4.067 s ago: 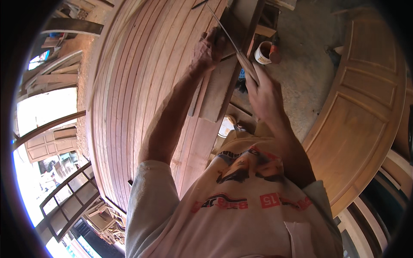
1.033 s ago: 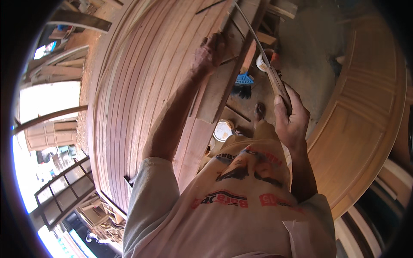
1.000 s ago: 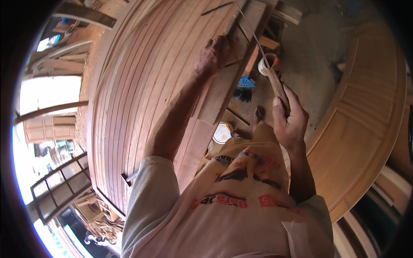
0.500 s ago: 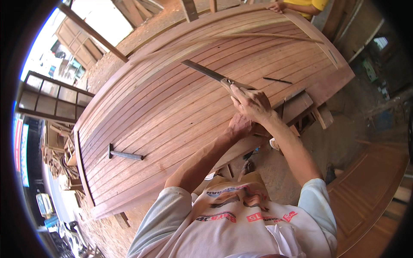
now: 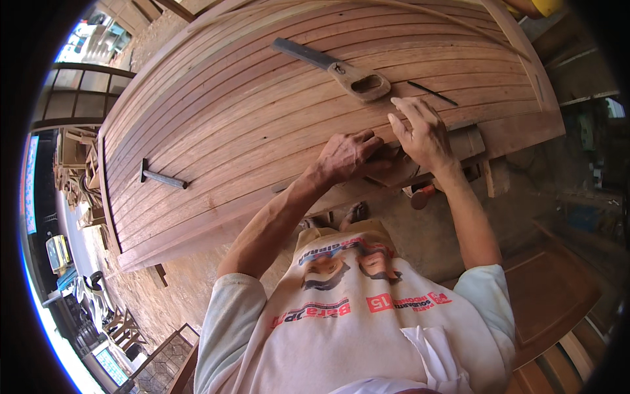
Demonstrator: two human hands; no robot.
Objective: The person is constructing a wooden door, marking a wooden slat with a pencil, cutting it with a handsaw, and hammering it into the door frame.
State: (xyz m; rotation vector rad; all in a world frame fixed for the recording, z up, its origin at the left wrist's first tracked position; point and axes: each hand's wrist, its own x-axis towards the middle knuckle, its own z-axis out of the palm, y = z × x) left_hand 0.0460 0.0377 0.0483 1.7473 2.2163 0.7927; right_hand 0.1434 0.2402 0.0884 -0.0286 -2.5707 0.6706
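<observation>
A large arched panel of wooden slats lies flat in front of me. My left hand curls over a small wooden block at the panel's near edge. Just to its right, my right hand rests on the slats with its fingers spread and holds nothing. A hand saw with a wooden handle lies on the panel just beyond my right hand. A thin dark pencil-like stick lies to the right of the saw's handle.
A hammer lies on the panel's left part. A small round can stands under the panel's edge near my foot. Another wooden door panel lies at the lower right. Someone's yellow sleeve shows at the top right.
My right hand has let go of the saw, which now lies on the panel. Both hands have come down to the panel's near edge. The view has swung round.
</observation>
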